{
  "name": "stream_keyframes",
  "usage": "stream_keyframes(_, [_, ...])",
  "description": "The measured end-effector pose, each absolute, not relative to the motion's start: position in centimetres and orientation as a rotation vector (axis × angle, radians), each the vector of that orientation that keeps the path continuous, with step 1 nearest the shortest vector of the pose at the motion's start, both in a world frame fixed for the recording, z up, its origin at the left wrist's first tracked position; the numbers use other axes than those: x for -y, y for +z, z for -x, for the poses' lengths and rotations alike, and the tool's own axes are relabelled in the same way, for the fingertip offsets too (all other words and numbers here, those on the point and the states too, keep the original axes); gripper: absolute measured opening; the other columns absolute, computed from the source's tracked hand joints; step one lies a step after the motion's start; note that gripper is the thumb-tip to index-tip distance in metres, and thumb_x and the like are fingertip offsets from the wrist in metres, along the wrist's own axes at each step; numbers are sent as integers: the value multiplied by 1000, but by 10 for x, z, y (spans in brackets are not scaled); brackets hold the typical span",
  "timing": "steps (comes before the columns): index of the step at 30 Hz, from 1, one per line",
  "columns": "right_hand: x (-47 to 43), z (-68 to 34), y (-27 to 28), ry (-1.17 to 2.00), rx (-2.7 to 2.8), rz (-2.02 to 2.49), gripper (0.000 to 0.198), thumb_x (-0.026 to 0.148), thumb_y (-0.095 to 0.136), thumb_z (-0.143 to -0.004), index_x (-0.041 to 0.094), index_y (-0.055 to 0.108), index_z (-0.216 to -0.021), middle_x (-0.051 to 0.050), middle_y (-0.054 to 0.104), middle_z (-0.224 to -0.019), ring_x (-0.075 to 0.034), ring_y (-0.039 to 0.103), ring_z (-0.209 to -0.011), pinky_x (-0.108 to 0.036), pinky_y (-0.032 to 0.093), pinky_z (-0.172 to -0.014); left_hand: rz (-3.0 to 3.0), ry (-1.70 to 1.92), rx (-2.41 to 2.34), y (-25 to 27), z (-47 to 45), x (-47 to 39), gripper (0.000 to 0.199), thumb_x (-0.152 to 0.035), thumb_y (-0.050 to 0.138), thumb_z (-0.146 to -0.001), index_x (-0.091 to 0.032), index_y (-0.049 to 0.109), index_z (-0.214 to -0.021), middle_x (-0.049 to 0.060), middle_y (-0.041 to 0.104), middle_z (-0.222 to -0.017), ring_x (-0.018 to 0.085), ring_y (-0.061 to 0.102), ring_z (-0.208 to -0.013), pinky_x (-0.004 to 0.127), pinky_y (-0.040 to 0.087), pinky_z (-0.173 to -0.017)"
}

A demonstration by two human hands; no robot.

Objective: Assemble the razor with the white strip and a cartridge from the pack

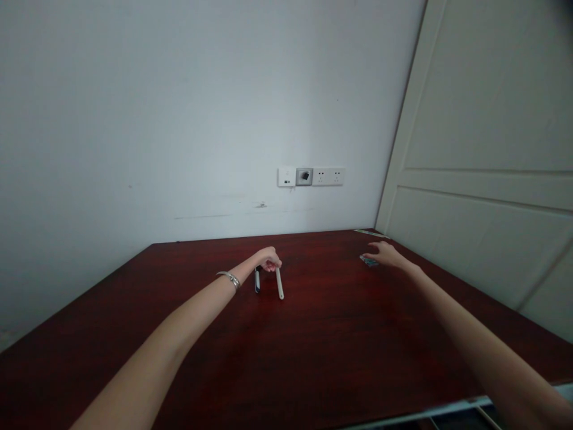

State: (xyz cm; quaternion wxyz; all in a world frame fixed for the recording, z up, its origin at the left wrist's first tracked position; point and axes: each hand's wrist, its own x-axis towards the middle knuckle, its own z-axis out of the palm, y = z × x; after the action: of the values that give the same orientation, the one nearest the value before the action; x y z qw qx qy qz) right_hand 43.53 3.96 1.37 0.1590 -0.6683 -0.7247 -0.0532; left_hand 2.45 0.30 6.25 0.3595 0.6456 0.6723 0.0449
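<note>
My left hand (269,259), closed with the fingers curled down, is at the upper end of a slim white bar (280,285) and appears to grip it. The bar has a small hole at its near end; its far end is hidden by the fingers. Just left of it a narrow dark-and-white object (256,282) lies partly under the same hand. Over to the right, my right hand (383,253) hovers or rests by a small flat bluish-green item (369,261), thumb and fingers apart. I cannot tell whether the fingers touch that item.
Both arms reach over a dark red wooden table (215,358). A thin pale strip (371,233) lies at its far right corner. Behind stands a white wall with sockets (328,177); a pale panelled door (483,197) borders the right side. Below the front edge, an open drawer-like space (465,420) shows.
</note>
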Motion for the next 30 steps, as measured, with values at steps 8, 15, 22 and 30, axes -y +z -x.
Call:
stream_keyframes(8, [-45, -455, -10, 109, 1968, 1990, 87, 55, 64, -63, 6, 42, -131, -20, 50, -126, -36, 43, -119, -44, 29, -102, -1666, 3, -1785, 55, -29, -9, 13, -11, 63, -62, -11, 56, -52, 5, 53, -42, 11, 51, -43, 22, 46, -48])
stream_keyframes(15, [-51, -451, -20, 285, 1893, 1950, 80, 49, 62, -65, 9, 42, -132, -16, 47, -131, -31, 45, -119, -42, 29, -103, -1647, -30, -1824, 42, -29, -19, 13, -11, 65, -62, -12, 55, -53, 5, 51, -40, 14, 51, -42, 26, 46, -47])
stream_keyframes(22, [-61, -452, -21, 320, 1919, 1959, 78, 40, 66, -62, 11, 44, -131, -14, 52, -127, -30, 49, -115, -41, 32, -101, -1657, -37, -1801, 38, -26, -18, 20, -12, 65, -64, -11, 52, -49, 5, 51, -41, 14, 51, -43, 27, 46, -51])
stream_keyframes(30, [-74, -464, -32, 431, 1957, 1819, 80, 37, 71, -57, 6, 48, -127, -19, 52, -126, -28, 52, -112, -36, 38, -97, -1720, -34, -1814, 40, -26, -13, 22, -20, 67, -66, -11, 55, -49, 5, 52, -40, 14, 53, -43, 28, 48, -52])
